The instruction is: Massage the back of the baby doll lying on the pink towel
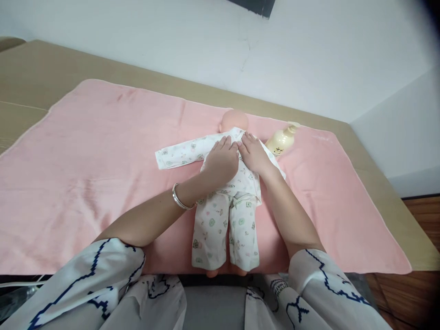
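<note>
A baby doll (233,120) lies on its back on a pink blanket (103,174), dressed in a white printed top (182,153) and matching trousers (225,229). My left hand (222,160) rests on the doll's chest, fingers together and pressed on the top's front near the collar. My right hand (252,153) lies beside it on the other side of the chest, fingers also pressed on the fabric. The fingertips of both hands meet at the neckline. A silver bangle (180,199) sits on my left wrist.
A cream-coloured bottle (282,141) lies on the blanket just right of the doll's head. The blanket covers a tan table (30,68) against a white wall. The table's right edge drops to a wooden floor (422,220).
</note>
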Action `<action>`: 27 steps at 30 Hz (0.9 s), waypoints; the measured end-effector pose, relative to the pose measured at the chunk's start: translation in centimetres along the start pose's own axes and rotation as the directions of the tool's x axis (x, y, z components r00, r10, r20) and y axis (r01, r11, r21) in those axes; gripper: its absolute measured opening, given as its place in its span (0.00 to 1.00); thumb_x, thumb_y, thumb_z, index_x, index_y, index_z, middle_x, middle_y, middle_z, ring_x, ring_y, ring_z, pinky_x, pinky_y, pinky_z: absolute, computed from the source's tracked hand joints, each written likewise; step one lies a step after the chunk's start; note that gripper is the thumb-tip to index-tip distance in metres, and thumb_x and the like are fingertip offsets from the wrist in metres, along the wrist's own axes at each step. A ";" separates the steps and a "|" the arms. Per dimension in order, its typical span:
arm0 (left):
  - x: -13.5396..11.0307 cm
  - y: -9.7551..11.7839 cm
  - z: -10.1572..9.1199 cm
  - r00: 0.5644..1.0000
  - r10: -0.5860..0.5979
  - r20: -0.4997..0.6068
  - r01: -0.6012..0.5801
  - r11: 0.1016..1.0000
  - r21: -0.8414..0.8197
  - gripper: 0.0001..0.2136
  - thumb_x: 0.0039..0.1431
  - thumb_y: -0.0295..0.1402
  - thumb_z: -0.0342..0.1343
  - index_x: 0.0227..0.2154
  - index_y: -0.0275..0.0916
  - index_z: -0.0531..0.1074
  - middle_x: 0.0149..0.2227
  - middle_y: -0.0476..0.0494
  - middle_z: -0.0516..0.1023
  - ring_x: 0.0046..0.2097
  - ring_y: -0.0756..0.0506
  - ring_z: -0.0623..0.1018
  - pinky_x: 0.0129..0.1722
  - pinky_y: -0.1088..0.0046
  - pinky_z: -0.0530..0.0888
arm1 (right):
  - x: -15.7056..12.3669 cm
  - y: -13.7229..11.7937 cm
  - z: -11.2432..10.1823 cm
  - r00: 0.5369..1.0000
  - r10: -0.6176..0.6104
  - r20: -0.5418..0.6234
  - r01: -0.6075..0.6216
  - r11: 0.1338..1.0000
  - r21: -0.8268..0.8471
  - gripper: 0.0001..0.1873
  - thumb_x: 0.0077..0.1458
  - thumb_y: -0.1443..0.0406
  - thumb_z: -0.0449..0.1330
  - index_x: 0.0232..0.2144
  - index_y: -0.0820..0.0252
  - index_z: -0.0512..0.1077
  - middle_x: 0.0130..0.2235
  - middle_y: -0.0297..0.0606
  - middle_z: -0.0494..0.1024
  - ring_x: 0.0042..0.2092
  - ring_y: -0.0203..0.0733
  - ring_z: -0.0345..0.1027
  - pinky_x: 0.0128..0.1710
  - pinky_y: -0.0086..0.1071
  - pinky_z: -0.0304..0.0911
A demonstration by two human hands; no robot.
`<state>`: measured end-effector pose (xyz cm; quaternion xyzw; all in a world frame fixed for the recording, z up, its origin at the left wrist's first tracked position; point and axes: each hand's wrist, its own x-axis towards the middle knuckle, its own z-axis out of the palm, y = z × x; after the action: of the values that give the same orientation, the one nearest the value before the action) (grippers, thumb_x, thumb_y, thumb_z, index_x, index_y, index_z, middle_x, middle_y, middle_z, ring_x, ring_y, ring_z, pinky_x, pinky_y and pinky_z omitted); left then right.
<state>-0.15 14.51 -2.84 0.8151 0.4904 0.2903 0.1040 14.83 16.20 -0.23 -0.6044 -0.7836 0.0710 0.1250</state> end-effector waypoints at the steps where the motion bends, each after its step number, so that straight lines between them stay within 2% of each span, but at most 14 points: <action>1: 0.2 -0.1 -0.2 1.000 -0.017 0.023 0.017 1.000 -0.007 0.20 0.69 0.26 0.43 0.58 0.25 0.71 0.67 0.21 0.66 0.71 0.31 0.64 0.70 0.48 0.61 | 0.2 0.1 0.3 1.000 0.013 -0.002 -0.013 1.000 -0.001 0.31 0.72 0.57 0.39 0.67 0.72 0.61 0.72 0.57 0.58 0.74 0.58 0.50 0.71 0.54 0.48; 3: 1.1 -1.1 -0.4 0.995 -0.066 0.072 0.068 0.997 -0.037 0.21 0.70 0.27 0.42 0.59 0.25 0.70 0.67 0.23 0.67 0.71 0.32 0.64 0.70 0.49 0.60 | -0.1 -0.7 0.6 0.999 0.050 -0.009 -0.050 0.998 -0.026 0.32 0.72 0.59 0.39 0.69 0.74 0.56 0.72 0.57 0.56 0.74 0.59 0.48 0.72 0.55 0.46; 7: 3.1 -4.6 -0.1 0.985 -0.148 0.086 0.156 0.983 -0.093 0.23 0.68 0.32 0.47 0.60 0.24 0.69 0.67 0.23 0.67 0.71 0.32 0.63 0.72 0.49 0.57 | -2.2 -4.0 0.0 0.998 0.067 -0.017 -0.069 0.988 -0.138 0.31 0.70 0.63 0.40 0.69 0.74 0.58 0.68 0.59 0.64 0.71 0.61 0.56 0.69 0.55 0.53; 10: 3.3 -5.6 0.8 0.992 -0.121 0.017 0.123 0.986 -0.113 0.25 0.67 0.37 0.48 0.61 0.25 0.68 0.67 0.22 0.66 0.71 0.29 0.62 0.71 0.45 0.56 | -3.2 -5.0 -1.1 1.000 0.028 0.000 -0.027 0.978 -0.208 0.28 0.70 0.64 0.41 0.63 0.73 0.65 0.62 0.61 0.73 0.64 0.62 0.66 0.64 0.54 0.59; 12: 2.6 -5.1 1.3 0.994 -0.096 -0.055 0.090 0.990 -0.111 0.26 0.66 0.39 0.49 0.61 0.26 0.68 0.67 0.22 0.66 0.71 0.27 0.62 0.71 0.42 0.55 | -2.8 -4.2 -1.5 1.000 0.021 0.015 -0.018 0.984 -0.178 0.27 0.70 0.63 0.40 0.59 0.71 0.70 0.58 0.59 0.77 0.61 0.61 0.70 0.63 0.52 0.62; 14: 1.4 -3.7 1.3 0.992 -0.083 -0.091 0.076 0.993 -0.086 0.27 0.66 0.39 0.50 0.62 0.26 0.67 0.67 0.20 0.65 0.71 0.26 0.62 0.70 0.40 0.55 | -1.9 -2.6 -1.3 0.999 0.025 0.024 -0.022 0.994 -0.103 0.28 0.71 0.61 0.39 0.61 0.71 0.68 0.62 0.58 0.74 0.65 0.59 0.66 0.66 0.51 0.59; 17: -0.2 -1.8 0.9 0.991 -0.080 -0.104 0.076 0.996 -0.044 0.26 0.68 0.38 0.48 0.63 0.27 0.66 0.68 0.21 0.65 0.70 0.26 0.63 0.70 0.42 0.57 | -0.2 -0.2 -0.3 0.999 0.034 0.025 -0.033 0.999 -0.018 0.32 0.71 0.58 0.39 0.69 0.72 0.58 0.71 0.54 0.60 0.74 0.54 0.51 0.72 0.50 0.50; 19: -0.5 -1.4 0.6 0.991 -0.087 -0.102 0.085 0.996 -0.024 0.25 0.68 0.38 0.48 0.63 0.29 0.66 0.68 0.23 0.65 0.70 0.27 0.64 0.70 0.43 0.58 | 0.3 0.4 0.4 0.999 0.043 0.008 -0.043 0.999 -0.009 0.34 0.70 0.58 0.39 0.70 0.72 0.55 0.73 0.53 0.57 0.75 0.53 0.48 0.73 0.51 0.48; 23: 0.9 -3.5 0.5 0.997 -0.072 -0.009 0.072 0.997 -0.009 0.27 0.69 0.39 0.46 0.63 0.24 0.65 0.68 0.20 0.64 0.71 0.26 0.62 0.69 0.42 0.59 | -0.8 -1.6 0.6 0.996 0.089 0.015 -0.087 0.993 -0.075 0.33 0.69 0.61 0.40 0.71 0.74 0.54 0.72 0.56 0.58 0.74 0.56 0.48 0.72 0.56 0.48; 25: 1.9 -5.2 0.7 0.999 -0.035 0.014 0.036 0.997 -0.071 0.25 0.69 0.40 0.46 0.61 0.27 0.68 0.67 0.23 0.67 0.71 0.28 0.62 0.71 0.44 0.58 | -1.9 -3.1 0.3 0.996 0.081 0.040 -0.076 0.990 -0.119 0.33 0.69 0.62 0.42 0.71 0.74 0.54 0.72 0.59 0.57 0.74 0.59 0.48 0.71 0.57 0.49; 27: 2.5 -6.3 1.2 1.000 -0.002 -0.008 0.001 0.990 -0.138 0.24 0.68 0.41 0.46 0.58 0.30 0.70 0.65 0.26 0.69 0.71 0.30 0.63 0.71 0.44 0.57 | -2.7 -4.1 -0.1 0.997 0.060 0.049 -0.052 0.988 -0.147 0.33 0.68 0.64 0.43 0.71 0.73 0.55 0.72 0.60 0.57 0.74 0.62 0.48 0.71 0.58 0.49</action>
<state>-3.27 19.93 -5.81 0.8045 0.4701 0.3267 0.1585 11.71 12.55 0.61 -0.6315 -0.7725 0.0331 0.0577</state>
